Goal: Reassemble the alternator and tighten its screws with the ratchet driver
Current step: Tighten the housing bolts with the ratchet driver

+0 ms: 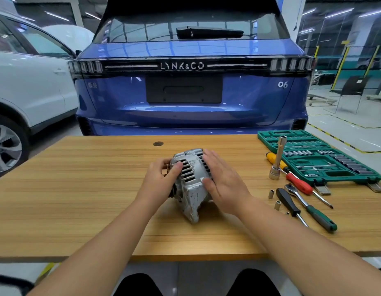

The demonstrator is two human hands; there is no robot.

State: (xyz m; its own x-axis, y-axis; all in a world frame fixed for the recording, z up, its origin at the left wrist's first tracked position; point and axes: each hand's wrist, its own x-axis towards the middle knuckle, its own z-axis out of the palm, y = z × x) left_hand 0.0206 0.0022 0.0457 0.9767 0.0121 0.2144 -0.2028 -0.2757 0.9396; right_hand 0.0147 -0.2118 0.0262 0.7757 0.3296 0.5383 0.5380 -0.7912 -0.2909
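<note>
Head view: the alternator [190,182], a grey, paint-chipped casting with slotted vents, stands on the wooden table [78,189] just below the middle of the frame, held between both hands. The left hand [161,180] grips its left side, fingers curled round the far edge and the thumb laid across the vents. The right hand [222,180] lies flat against its right side, fingers straight and together, thumb touching the housing lower down. To the right, lower in the frame, lie the ratchet driver [311,208] with its green grip, a black-handled screwdriver [291,205], a red-handled screwdriver [300,184] and a yellow-handled one [276,160], partly behind an upright socket extension [278,159]. Two small loose sockets [271,193] stand near the black handle. An open green socket set case [317,157] sits at the right edge of the table, its lettering too small to read. Beyond the table, filling the upper middle, is the rear of a blue car [191,86] lettered "LYNK&CO" across the light bar and "06" at its right. A white car [29,82] stands at the upper left.
</note>
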